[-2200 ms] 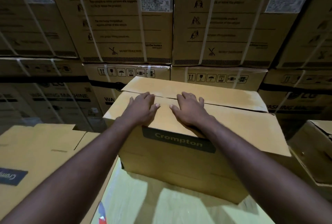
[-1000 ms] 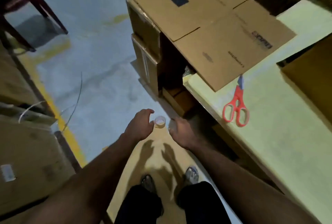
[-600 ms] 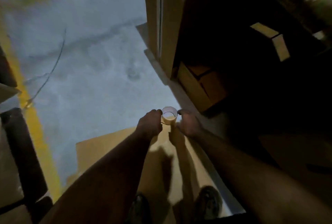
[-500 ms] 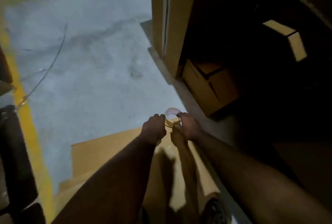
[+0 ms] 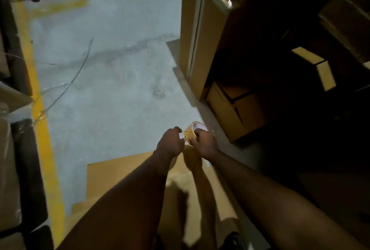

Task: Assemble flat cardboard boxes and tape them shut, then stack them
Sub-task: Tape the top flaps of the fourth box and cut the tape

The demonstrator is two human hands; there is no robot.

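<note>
Right hand (image 5: 205, 142) clamped on the tape roll (image 5: 193, 130), left hand (image 5: 170, 142) at its 9 o'clock, fingers pinching at the edge. Flat cardboard (image 5: 120, 173) at 6. It's dim, so the tape end might tear or restick.

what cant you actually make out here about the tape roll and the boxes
Head view only:
- Tape roll: the right hand covers most of it; whether the left hand's fingers have a loose end is too small to tell.
- Space beside the tall carton: deep shadow hides all but the small carton and two lit flaps.
- Flat cardboard on the floor: arms and bottom edge cut it off.
</note>
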